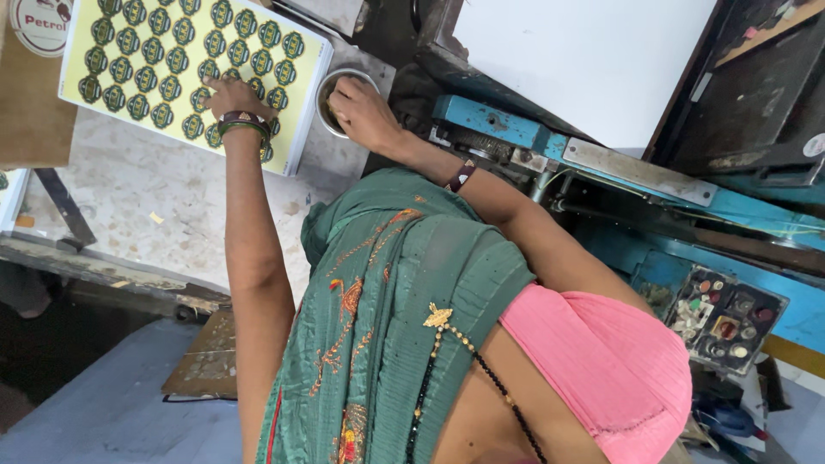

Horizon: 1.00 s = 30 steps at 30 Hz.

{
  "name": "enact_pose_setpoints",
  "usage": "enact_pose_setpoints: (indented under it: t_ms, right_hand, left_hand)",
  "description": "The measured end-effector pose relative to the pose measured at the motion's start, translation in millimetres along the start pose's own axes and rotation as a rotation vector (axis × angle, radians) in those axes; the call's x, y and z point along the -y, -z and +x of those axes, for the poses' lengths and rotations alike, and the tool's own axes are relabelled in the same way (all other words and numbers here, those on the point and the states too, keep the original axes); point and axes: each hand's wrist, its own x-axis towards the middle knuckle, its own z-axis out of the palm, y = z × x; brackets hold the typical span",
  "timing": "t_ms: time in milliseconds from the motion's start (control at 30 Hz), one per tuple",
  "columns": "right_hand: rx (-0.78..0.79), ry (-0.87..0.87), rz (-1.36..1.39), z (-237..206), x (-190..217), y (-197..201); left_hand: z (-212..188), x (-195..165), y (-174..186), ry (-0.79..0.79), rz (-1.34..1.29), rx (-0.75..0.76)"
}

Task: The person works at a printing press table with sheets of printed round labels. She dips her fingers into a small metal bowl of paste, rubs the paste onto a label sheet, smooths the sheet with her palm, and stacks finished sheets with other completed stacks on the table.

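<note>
Yellow glossy paper lies under our left hand [225, 96]: palm down, fingers spread flat and pressed on a printed sheet [172, 60], clamped on nothing. Sheet is rectangular, covered in neat rows of round dark-green and gold labels, and tops a thin white-edged stack. Dark and green bangles [243, 125] ring that wrist.

Our right hand [361, 110] is just beside it, apart from the left, fingertips bunched and dipped into a small round metal bowl [329, 105]. Bowl stands on the tabletop off the sheet's right edge. Contents look dark, greenish; we cannot tell what they are, nor whether the fingers pinch anything. A narrow dark band [461, 176] sits on the right forearm.

Sheet stack and bowl both rest on a pale speckled stone tabletop [129, 198], rough, littered with small scraps. Brown cardboard [30, 112] lies left of the stack.

Past the bowl stands a blue painted metal machine [490, 120], worn and grimy, with a plain white sheet [584, 60] on its bed. Lower right, a dark panel of round coloured buttons [726, 322]. Green crinkled cloth with orange embroidery [404, 283] drapes our front.
</note>
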Motion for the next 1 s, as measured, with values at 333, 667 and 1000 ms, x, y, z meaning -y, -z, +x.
enact_pose_setpoints:
  t_ms: [333,667,1000]
  right_hand:
    - [0.044,-0.009,0.015,-3,2,3]
    - [0.034,-0.13,0.059,-12,-4,2]
    - [0.048,-0.322,0.088,-23,-31,10]
  left_hand:
    - [3,1,-6,0.009,-0.031,-0.032]
    - [2,-3,1,0.034,-0.018,0.011]
    - [0,8,-14,0.004,-0.054,-0.076]
